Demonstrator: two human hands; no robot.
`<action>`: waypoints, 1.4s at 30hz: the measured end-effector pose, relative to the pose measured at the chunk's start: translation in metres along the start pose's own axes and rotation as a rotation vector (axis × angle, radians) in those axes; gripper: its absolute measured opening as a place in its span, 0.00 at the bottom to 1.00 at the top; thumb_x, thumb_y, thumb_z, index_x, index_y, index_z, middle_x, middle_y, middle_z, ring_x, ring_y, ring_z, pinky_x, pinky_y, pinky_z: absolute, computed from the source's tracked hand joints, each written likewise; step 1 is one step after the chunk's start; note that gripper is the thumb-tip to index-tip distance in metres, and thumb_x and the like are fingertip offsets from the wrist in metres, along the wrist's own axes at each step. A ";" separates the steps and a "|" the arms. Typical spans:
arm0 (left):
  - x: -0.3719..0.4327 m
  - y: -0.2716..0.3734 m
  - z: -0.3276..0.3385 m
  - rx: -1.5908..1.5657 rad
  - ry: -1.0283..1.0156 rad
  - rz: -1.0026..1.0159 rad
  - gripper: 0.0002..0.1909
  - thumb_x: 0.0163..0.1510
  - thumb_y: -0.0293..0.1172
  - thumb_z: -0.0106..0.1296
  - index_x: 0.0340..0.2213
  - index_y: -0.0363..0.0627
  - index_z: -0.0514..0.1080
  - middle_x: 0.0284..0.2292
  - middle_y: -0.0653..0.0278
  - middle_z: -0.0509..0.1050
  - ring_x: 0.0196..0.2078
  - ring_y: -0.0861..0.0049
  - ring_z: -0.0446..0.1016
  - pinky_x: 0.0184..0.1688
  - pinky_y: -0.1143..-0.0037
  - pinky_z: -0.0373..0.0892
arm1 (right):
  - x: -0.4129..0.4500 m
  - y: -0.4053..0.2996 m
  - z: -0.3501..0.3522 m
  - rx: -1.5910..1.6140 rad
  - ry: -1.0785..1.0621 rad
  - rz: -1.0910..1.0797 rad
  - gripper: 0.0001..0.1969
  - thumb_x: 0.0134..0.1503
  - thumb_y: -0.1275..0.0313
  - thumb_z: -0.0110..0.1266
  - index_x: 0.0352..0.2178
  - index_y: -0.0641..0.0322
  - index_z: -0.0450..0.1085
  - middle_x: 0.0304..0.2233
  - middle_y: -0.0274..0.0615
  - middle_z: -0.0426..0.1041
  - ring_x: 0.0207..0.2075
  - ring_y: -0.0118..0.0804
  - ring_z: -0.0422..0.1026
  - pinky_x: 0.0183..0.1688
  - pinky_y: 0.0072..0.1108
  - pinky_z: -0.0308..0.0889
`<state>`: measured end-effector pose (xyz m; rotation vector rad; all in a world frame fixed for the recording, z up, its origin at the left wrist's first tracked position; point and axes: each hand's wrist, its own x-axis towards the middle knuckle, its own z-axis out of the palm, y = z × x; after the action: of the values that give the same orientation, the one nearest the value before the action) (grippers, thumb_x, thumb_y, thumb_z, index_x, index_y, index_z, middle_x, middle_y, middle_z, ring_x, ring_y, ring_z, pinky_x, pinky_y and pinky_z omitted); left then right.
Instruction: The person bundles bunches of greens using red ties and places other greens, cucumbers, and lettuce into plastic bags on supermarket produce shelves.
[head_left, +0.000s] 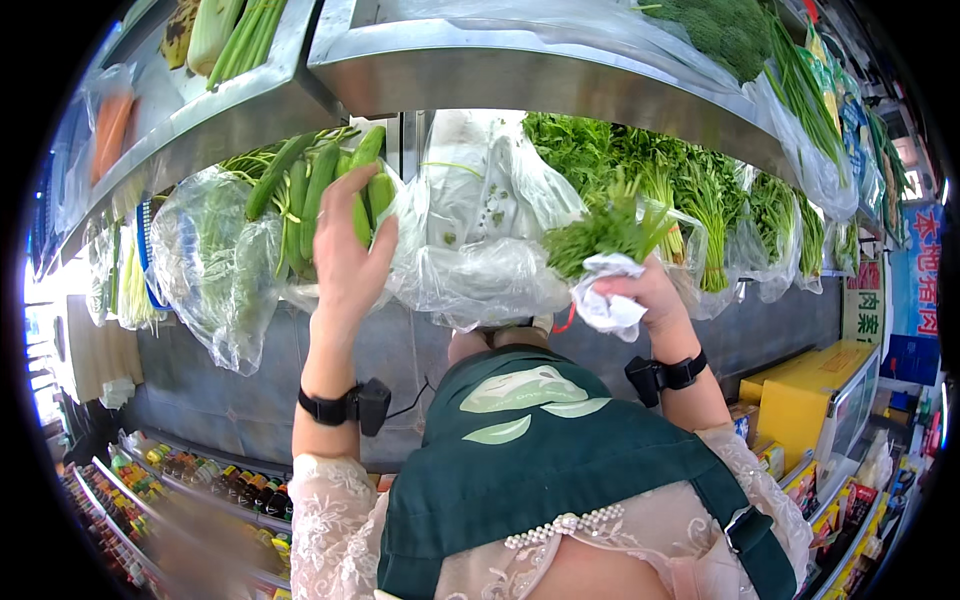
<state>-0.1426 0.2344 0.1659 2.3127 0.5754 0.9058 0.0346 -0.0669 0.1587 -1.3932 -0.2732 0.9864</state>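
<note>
My left hand (349, 240) is over a pile of long green cucumber-like vegetables (315, 187), fingers apart and holding nothing. Whether its fingertips touch them cannot be told. My right hand (646, 292) grips a crumpled white wrap (611, 300) at the base of a bunch of leafy green herbs (592, 236), with a red strip hanging beside it. Between my hands lies a clear plastic bag (480, 270), spread over the shelf, with a few leaf scraps (496, 199) on the white surface above it.
Bunches of leafy greens (705, 225) line the shelf at right. A bagged bundle of greens (217, 262) overhangs at left. A metal shelf edge (525, 71) juts out above, holding broccoli (720, 34). Bottle shelves (232, 480) and a yellow cabinet (802, 397) stand behind me.
</note>
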 end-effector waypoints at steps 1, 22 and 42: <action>0.013 0.003 0.009 -0.164 -0.049 0.118 0.20 0.49 0.21 0.51 0.45 0.39 0.68 0.39 0.59 0.73 0.41 0.71 0.73 0.43 0.73 0.70 | -0.001 0.005 0.004 -0.014 -0.021 0.013 0.32 0.37 0.86 0.64 0.48 0.66 0.65 0.42 0.43 0.73 0.40 0.35 0.73 0.44 0.24 0.70; 0.051 0.013 0.144 -0.789 -0.505 -0.572 0.04 0.53 0.26 0.55 0.29 0.39 0.70 0.26 0.69 0.73 0.27 0.86 0.71 0.28 0.82 0.70 | 0.032 -0.008 0.005 0.117 0.176 -0.223 0.26 0.48 0.80 0.60 0.49 0.66 0.63 0.41 0.41 0.72 0.37 0.30 0.73 0.38 0.20 0.70; -0.029 0.068 0.051 -0.907 -0.732 -0.338 0.18 0.56 0.25 0.50 0.48 0.32 0.67 0.41 0.55 0.76 0.44 0.74 0.74 0.46 0.77 0.69 | 0.019 0.020 0.019 0.056 0.077 -0.170 0.22 0.44 0.84 0.60 0.43 0.66 0.68 0.37 0.43 0.75 0.36 0.35 0.75 0.39 0.23 0.72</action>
<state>-0.1137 0.1490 0.1666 1.4732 0.1531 0.0584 0.0244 -0.0430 0.1374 -1.3300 -0.2995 0.7932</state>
